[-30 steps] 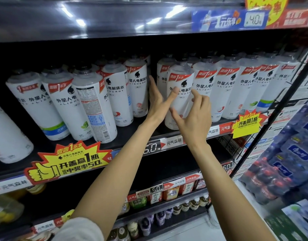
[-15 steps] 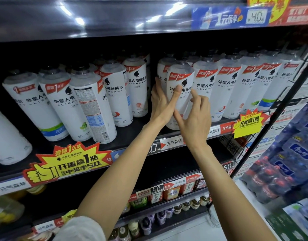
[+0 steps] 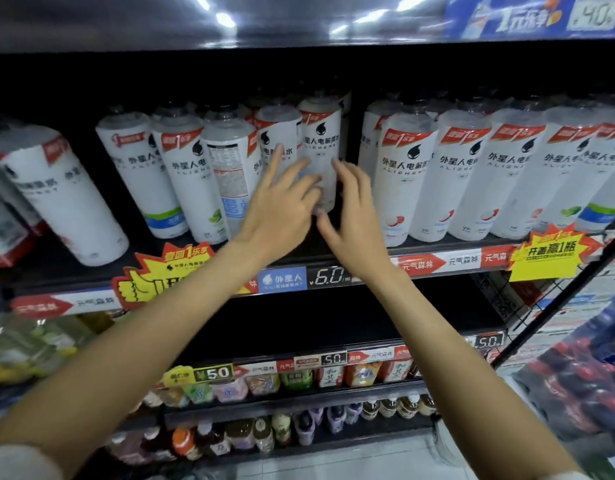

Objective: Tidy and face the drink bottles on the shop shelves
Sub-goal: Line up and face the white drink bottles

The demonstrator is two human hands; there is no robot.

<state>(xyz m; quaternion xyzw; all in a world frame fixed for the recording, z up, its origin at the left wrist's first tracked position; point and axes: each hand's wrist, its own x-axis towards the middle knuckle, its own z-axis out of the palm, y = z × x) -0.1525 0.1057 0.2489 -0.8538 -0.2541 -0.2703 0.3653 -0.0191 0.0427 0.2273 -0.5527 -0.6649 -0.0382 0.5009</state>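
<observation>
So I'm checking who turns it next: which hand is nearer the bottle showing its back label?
Left. The left hand hangs just right of the back-label bottle, nearly touching it; the right hand is farther right, two bottles over.

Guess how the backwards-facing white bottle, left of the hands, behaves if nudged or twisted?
The backwards-facing bottle is tall and narrow, so a high push likely tips it. Neighbouring bottles stand close and may knock over too. Its sleeve looks smooth, probably slippery; round body should twist easily.

Two bare hands, left hand [image 3: 278, 216] and right hand [image 3: 354, 216], reach with spread fingers toward a white-labelled plastic drink bottle [image 3: 321, 147] on a black shop shelf [image 3: 437, 242].
</observation>
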